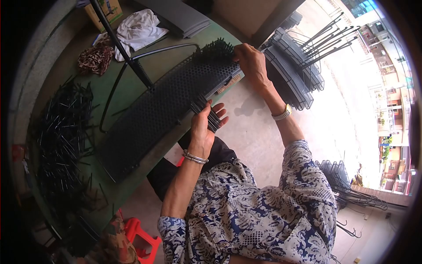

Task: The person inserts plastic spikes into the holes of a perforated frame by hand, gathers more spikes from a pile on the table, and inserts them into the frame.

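Note:
A long black perforated mesh panel (pixel 147 110) lies aslant across the green table in front of me. My left hand (pixel 203 127) is at its near edge, palm turned up. Across that palm lies a bundle of thin black strips (pixel 206 113), held under the thumb, with the other fingers partly spread. My right hand (pixel 252 65) is at the panel's far right end, fingers bent together in a pinch. What they grip is too small or hidden to make out. Beside those fingertips, a dense cluster of small black pieces (pixel 215 49) sits on the panel's end.
A large heap of black strips (pixel 63 132) covers the left of the green table (pixel 176 48). A bent metal rod frame (pixel 125 53) rises by the panel. White cloth (pixel 138 28) lies behind. Stacked mesh racks (pixel 290 66) stand at right, a red stool (pixel 140 240) below.

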A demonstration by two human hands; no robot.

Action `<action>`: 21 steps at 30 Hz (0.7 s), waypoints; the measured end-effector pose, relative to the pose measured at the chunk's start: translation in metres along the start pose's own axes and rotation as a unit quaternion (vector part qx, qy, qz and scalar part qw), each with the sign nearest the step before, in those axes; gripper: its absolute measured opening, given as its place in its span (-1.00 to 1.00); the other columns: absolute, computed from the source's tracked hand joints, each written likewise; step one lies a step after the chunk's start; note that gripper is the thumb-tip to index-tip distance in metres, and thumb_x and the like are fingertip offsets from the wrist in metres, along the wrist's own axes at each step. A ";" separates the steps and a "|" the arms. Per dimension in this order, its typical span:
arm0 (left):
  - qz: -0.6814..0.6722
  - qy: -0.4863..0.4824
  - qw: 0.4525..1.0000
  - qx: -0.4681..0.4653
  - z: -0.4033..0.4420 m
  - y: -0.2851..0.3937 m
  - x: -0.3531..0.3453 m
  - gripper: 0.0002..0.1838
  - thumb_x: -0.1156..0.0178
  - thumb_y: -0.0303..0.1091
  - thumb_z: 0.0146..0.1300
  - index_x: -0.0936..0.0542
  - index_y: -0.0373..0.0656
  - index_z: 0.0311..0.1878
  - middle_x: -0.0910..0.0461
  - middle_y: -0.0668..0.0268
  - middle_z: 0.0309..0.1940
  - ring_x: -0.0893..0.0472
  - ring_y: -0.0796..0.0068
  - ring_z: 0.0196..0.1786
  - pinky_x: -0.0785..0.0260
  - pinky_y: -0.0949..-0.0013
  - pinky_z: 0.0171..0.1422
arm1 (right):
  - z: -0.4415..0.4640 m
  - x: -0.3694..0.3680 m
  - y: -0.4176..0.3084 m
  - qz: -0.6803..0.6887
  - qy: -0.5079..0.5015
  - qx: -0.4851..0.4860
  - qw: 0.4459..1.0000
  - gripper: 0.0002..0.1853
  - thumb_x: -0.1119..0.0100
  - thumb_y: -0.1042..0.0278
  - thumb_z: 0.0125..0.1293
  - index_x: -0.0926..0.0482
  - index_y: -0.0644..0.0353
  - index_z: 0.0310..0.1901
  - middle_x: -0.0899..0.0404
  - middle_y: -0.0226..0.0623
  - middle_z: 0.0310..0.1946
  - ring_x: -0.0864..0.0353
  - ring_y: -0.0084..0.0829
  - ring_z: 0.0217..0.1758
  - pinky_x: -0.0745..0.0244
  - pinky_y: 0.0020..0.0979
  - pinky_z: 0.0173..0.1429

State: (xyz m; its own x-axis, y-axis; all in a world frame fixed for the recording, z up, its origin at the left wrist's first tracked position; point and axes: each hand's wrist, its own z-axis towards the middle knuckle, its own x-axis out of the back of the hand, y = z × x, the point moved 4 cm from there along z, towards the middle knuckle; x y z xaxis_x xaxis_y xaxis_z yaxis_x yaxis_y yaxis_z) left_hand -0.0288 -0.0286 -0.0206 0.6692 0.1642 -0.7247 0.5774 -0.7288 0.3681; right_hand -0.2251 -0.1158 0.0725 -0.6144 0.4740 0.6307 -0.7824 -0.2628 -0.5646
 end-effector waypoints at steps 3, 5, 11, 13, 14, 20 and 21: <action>0.018 0.006 1.000 -0.008 0.004 0.001 0.007 -0.81 -0.03 -0.20 0.45 -0.48 -0.03 0.00 -0.61 0.18 -0.14 -0.59 0.43 -0.22 -0.49 0.23 -0.13 | 0.004 0.001 -0.003 0.006 -0.019 -0.001 1.000 -0.90 -0.05 0.46 0.32 -0.53 0.29 -0.27 -0.56 -0.14 -0.46 -0.65 -0.27 -0.48 -0.49 -0.31 -0.38; 0.026 0.000 1.000 -0.012 0.008 -0.002 0.011 -0.81 -0.05 -0.19 0.45 -0.49 -0.03 -0.01 -0.62 0.22 -0.20 -0.57 0.49 -0.31 -0.47 0.30 -0.23 | 0.006 0.003 -0.004 0.009 -0.024 0.012 1.000 -0.89 -0.04 0.46 0.32 -0.53 0.30 -0.28 -0.56 -0.13 -0.46 -0.64 -0.28 -0.49 -0.49 -0.30 -0.40; 0.004 0.011 0.999 -0.040 -0.004 0.005 -0.001 -0.75 -0.13 -0.15 0.40 -0.52 -0.08 0.00 -0.52 0.39 -0.44 -0.49 0.61 -0.45 -0.39 0.41 -0.44 | 0.008 -0.005 0.011 0.003 -0.062 -0.020 0.998 -0.90 -0.07 0.43 0.27 -0.56 0.24 -0.32 -0.55 -0.13 -0.42 -0.64 -0.22 -0.42 -0.49 -0.25 -0.33; 0.009 0.056 0.998 -0.035 -0.011 0.007 -0.006 -0.74 -0.14 -0.16 0.39 -0.52 -0.11 0.00 -0.52 0.39 -0.45 -0.47 0.62 -0.46 -0.34 0.43 -0.46 | 0.007 -0.012 0.008 -0.146 -0.090 0.057 0.984 -0.92 -0.17 0.42 0.24 -0.63 0.16 -0.26 -0.56 -0.24 -0.38 -0.60 -0.24 -0.33 -0.49 -0.27 -0.25; 0.009 0.056 0.998 -0.035 -0.009 0.006 -0.004 -0.74 -0.14 -0.16 0.39 -0.52 -0.11 0.00 -0.52 0.39 -0.45 -0.47 0.62 -0.46 -0.34 0.43 -0.46 | 0.006 -0.013 0.009 -0.146 -0.090 0.058 0.984 -0.92 -0.17 0.42 0.24 -0.63 0.16 -0.26 -0.56 -0.24 -0.38 -0.60 -0.24 -0.33 -0.49 -0.27 -0.25; 0.019 0.005 0.998 -0.067 -0.005 0.007 0.001 -0.73 -0.17 -0.15 0.37 -0.54 -0.14 -0.04 -0.48 0.41 -0.49 -0.40 0.65 -0.51 -0.21 0.49 -0.50 | 0.013 -0.012 0.004 -0.167 -0.070 0.076 0.981 -0.90 -0.24 0.35 0.18 -0.67 0.04 -0.27 -0.51 -0.30 -0.33 -0.58 -0.23 -0.22 -0.48 -0.25 -0.18; 0.020 0.010 0.998 -0.067 -0.006 0.007 -0.001 -0.73 -0.18 -0.15 0.37 -0.54 -0.14 -0.06 -0.47 0.42 -0.50 -0.38 0.65 -0.52 -0.18 0.50 -0.51 | 0.015 -0.012 0.004 -0.157 -0.100 0.056 0.981 -0.91 -0.23 0.35 0.19 -0.67 0.03 -0.27 -0.51 -0.30 -0.32 -0.58 -0.23 -0.21 -0.48 -0.25 -0.17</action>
State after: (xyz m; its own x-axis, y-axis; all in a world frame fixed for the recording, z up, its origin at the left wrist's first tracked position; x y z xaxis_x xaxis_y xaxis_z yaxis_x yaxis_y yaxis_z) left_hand -0.0228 -0.0300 -0.0137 0.7015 0.1506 -0.6966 0.6063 -0.6399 0.4722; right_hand -0.2230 -0.1351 0.0707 -0.3398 0.3753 0.8624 -0.9359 -0.2259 -0.2704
